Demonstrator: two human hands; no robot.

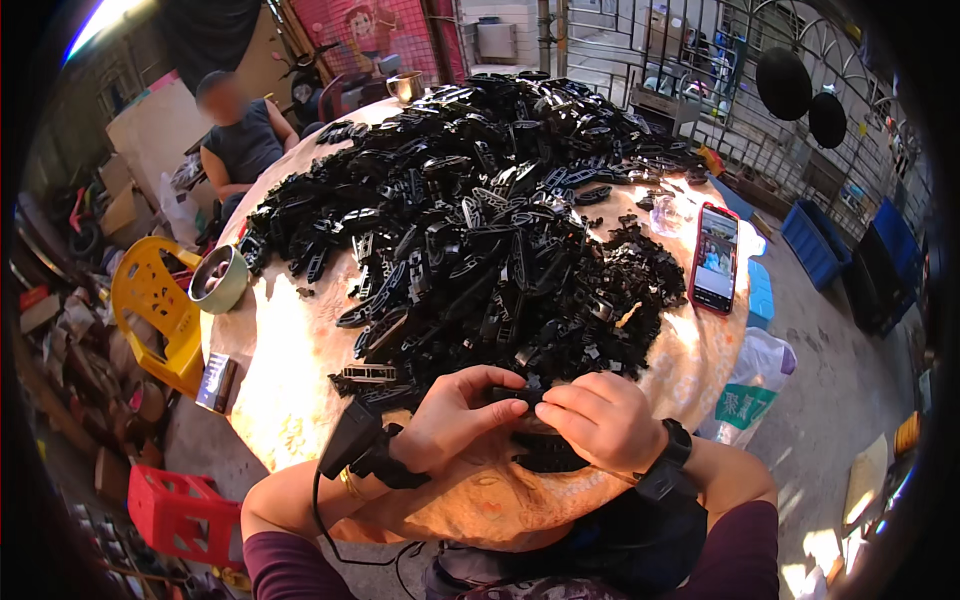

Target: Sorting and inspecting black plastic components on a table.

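Round, glossy tan bench (pixel 290 380), sunlit, under a broad heap of small black plastic parts (pixel 470 220) spread across most of its top. Yellow plastic chair (pixel 150 300) at the left edge; red-cased phone (pixel 716 258) lying flat near the right edge; metal bowl (pixel 218 278) at the left rim. At the near edge, left hand (pixel 450 420) and right hand (pixel 600 420) side by side, fingers (pixel 505 405) of both pinched on one small black plastic piece (pixel 520 395) between them, just in front of the heap.

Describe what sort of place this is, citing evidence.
Probably an informal home or backyard workshop: a round table heaped with black plastic parts, stacked crates by a metal gate, and both hands assembling one piece.
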